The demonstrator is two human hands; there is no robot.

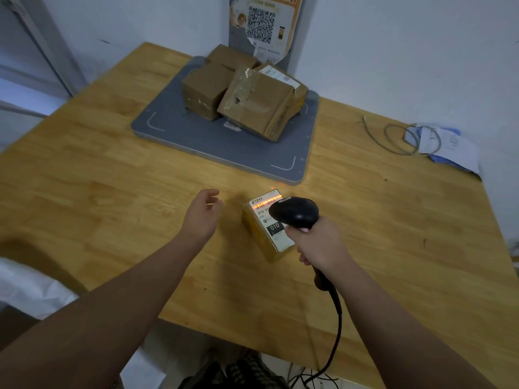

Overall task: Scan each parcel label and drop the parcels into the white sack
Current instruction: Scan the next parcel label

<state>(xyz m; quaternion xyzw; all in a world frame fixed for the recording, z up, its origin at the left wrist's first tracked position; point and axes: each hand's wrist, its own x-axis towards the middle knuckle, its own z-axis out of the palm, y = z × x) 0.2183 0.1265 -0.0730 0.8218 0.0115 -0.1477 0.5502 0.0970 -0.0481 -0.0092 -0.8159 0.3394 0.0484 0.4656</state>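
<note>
A small brown parcel (259, 234) lies on the wooden table (112, 169) with its white label facing up. A red scan line glows across the label's barcode. My right hand (320, 242) grips a black corded barcode scanner (295, 211), held just above the parcel's right side and hiding part of the label. My left hand (203, 213) hovers to the left of the parcel, fingers loosely curled, holding nothing and not touching it. A piece of the white sack (31, 287) shows at the lower left, beside the table.
Several brown cardboard parcels (244, 94) are piled on a grey platform scale (224, 141) at the back of the table. A coiled grey cable (404, 138) and papers (449, 147) lie at the right edge. A QR-code poster (261, 23) hangs on the wall.
</note>
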